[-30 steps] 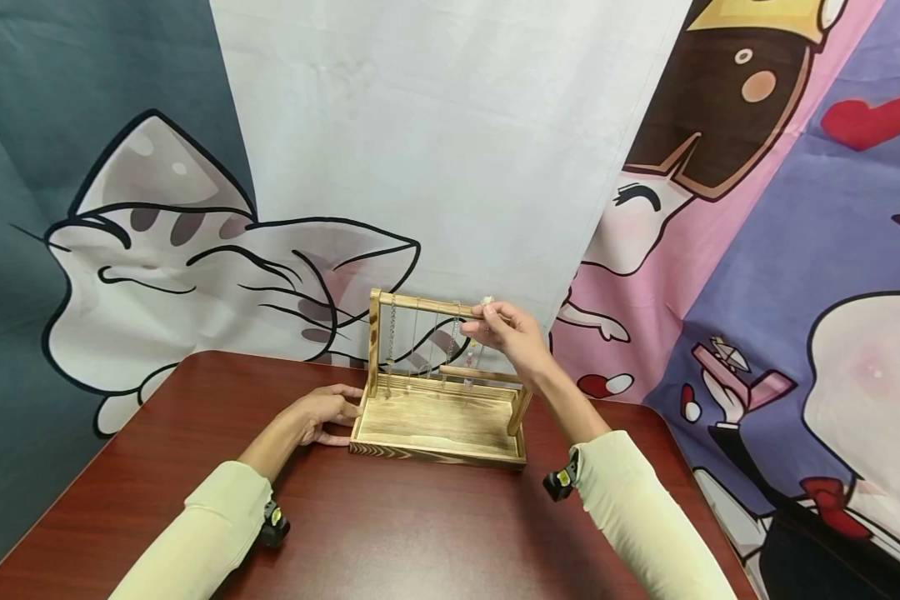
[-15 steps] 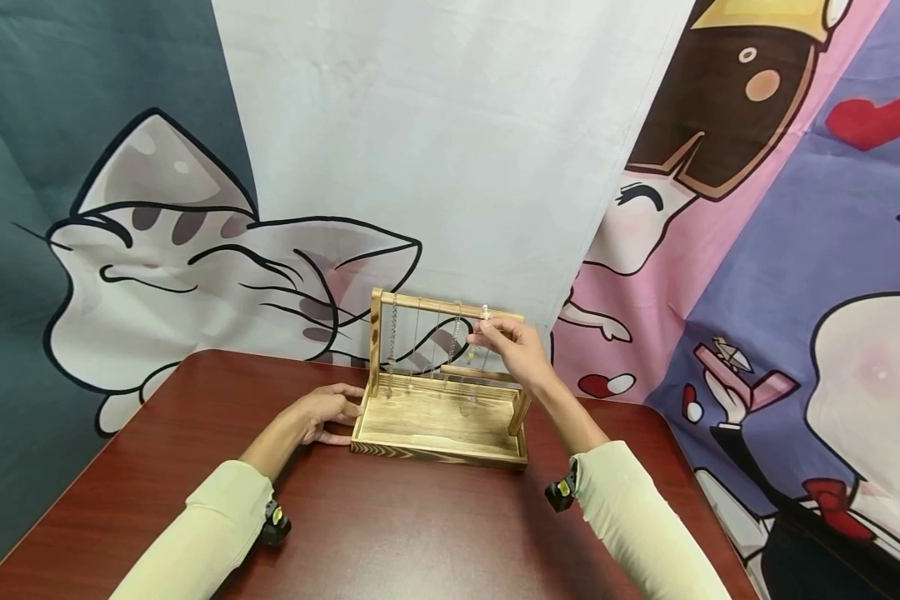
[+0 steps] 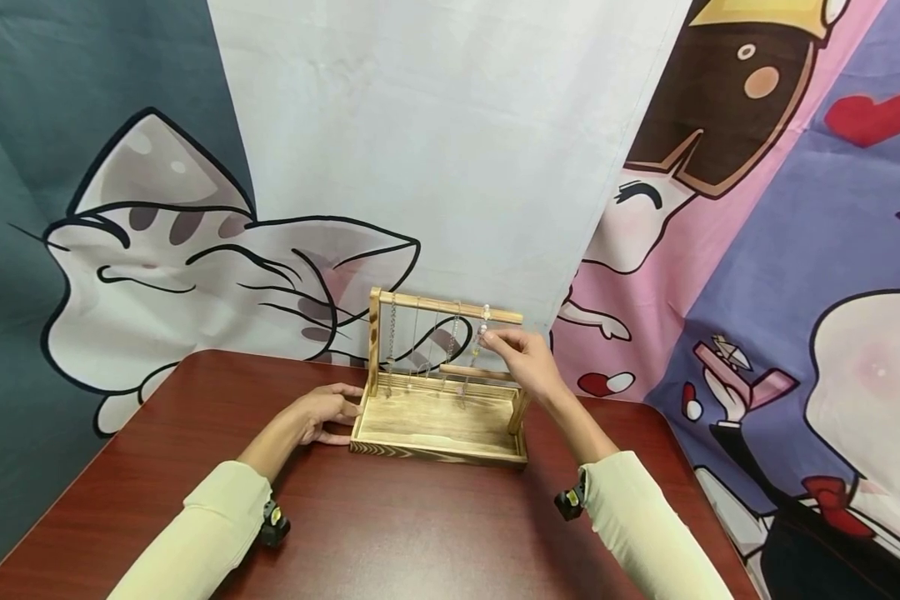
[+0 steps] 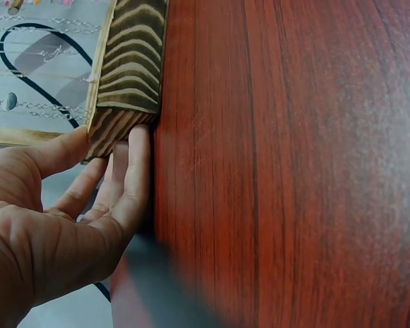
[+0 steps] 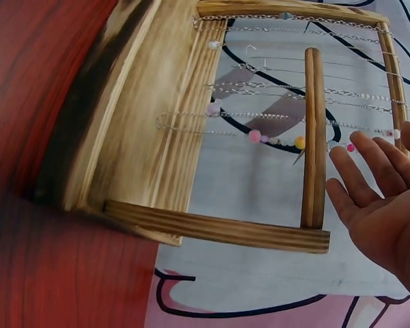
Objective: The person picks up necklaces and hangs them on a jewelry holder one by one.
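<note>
A wooden jewelry stand [image 3: 435,421] rests on the table, with a tray base and bars above it. My left hand [image 3: 328,414] grips the tray's left end; in the left wrist view its thumb lies on the edge and its fingers reach against the wood below. From the upper bar [image 3: 435,305] hangs a beaded necklace [image 5: 277,141] with pink and yellow beads. My right hand [image 3: 523,358] pinches its strand just below that bar, thumb and forefinger together in the head view. Its other fingers [image 5: 359,167] spread near the lower bar [image 5: 315,137].
Several thin chain necklaces [image 3: 391,337] hang along the upper bar left of my right hand. The reddish-brown table [image 3: 390,533] extends toward me. A printed cartoon cloth [image 3: 450,150] stands close behind the table's back edge.
My right hand has moved down and slightly right from the upper bar, along the beaded strand, leaving its top in view. My left hand stays on the tray's end.
</note>
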The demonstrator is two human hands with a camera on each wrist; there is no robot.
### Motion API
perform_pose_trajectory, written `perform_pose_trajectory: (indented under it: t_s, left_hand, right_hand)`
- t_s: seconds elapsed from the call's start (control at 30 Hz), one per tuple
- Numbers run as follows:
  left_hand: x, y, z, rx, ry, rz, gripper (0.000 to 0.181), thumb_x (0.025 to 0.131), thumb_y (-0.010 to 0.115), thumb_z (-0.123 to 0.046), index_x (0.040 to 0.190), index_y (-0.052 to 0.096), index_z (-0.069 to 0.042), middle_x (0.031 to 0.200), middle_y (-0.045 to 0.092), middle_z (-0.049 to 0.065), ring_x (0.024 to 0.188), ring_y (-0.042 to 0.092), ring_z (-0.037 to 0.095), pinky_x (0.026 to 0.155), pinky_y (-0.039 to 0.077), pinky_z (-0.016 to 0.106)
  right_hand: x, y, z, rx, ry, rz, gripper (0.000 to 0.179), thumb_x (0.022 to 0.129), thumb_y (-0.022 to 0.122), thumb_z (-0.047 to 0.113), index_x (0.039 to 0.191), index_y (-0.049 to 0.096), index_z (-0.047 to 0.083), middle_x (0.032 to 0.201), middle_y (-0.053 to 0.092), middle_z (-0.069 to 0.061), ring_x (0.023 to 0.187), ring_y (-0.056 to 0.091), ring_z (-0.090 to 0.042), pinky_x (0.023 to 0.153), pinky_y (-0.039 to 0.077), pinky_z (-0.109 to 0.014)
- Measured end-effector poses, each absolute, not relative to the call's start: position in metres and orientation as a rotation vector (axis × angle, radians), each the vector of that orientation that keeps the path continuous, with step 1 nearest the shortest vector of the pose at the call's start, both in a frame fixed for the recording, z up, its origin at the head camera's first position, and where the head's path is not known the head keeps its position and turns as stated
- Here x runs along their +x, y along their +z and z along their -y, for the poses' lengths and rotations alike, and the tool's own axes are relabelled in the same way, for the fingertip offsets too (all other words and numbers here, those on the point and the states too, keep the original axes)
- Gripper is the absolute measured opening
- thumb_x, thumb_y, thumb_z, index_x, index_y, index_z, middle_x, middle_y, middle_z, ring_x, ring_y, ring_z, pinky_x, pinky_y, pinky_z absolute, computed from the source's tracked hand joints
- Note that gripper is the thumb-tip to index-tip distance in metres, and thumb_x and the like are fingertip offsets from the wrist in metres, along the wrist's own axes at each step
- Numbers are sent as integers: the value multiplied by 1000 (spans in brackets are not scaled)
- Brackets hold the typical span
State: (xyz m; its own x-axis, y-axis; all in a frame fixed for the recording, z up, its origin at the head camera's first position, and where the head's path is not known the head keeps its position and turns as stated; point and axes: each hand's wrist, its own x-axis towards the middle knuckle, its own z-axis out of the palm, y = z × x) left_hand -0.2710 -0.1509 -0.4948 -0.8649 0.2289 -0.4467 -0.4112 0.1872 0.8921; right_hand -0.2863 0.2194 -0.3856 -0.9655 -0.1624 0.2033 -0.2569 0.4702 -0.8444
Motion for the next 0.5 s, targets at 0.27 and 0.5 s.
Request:
perform_pose_trajectory:
  t_s: [0.27,0.5]
  left_hand:
    - [-267,-497,158,-138,1754,-1978,63,109,64,-6,167,41,0,134,76,21,112,75,23,89,71,45]
    - [-263,-492,161,-127,1775,-1983,58,115,61,-17,166,40,2,140,68,24,109,72,25,91,71,43]
  right_hand:
    - [-265,-390,-237,308,1384,2566,41,111,73,38,139,80,8,134,83,-11,131,76,-30,112,60,-41]
    - [-240,-389,-268,181,1380,2506,46,114,69,41,151,71,14,149,76,-8,135,73,-27,102,54,-11]
